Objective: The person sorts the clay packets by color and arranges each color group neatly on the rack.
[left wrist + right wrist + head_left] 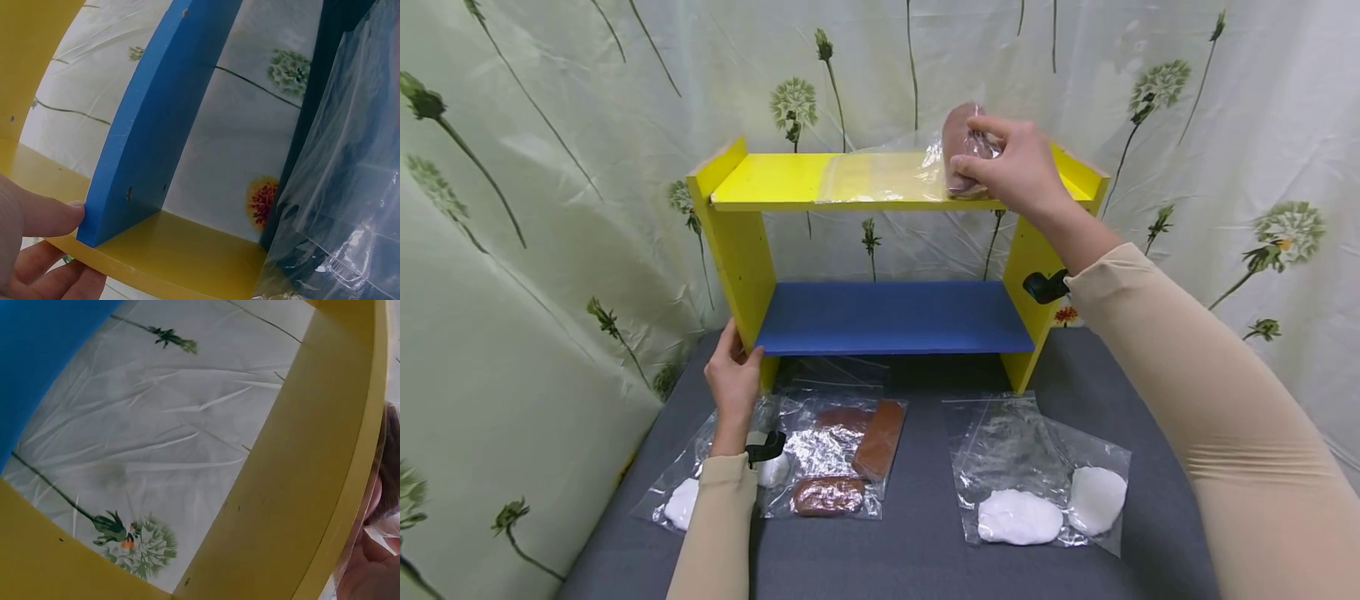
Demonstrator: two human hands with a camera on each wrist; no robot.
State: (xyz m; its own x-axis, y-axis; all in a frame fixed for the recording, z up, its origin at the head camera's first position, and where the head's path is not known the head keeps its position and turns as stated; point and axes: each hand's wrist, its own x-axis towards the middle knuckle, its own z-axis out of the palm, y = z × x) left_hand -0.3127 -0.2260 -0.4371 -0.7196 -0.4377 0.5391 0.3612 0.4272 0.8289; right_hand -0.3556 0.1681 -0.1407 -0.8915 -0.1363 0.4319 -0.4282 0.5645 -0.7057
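Pale curtain (550,192) printed with dandelion heads and stems hung behind a table covered in dark grey cloth (925,542). Far left on the cloth: a clear bag with white lumps (681,502), partly hidden by the left forearm. Left hand (733,379) gripped the yellow side panel (733,258) of a small shelf unit — thumb at the front corner of the blue shelf (895,317), fingers curled round the panel's outer side. Just right of that hand, in front of the unit, lay a clear zip bag with reddish-brown blocks (880,437). Above, another clear bag (880,179) spread across the yellow top board (771,179), its brown slab (957,142) tilted up near the right end. Right hand (1018,167) pinched that slab through the plastic, thumb and fingers nearly closed on it — contact between slab and board could not be told. Farther right, near the table's front, sat a zip bag with two white lumps (1018,517).
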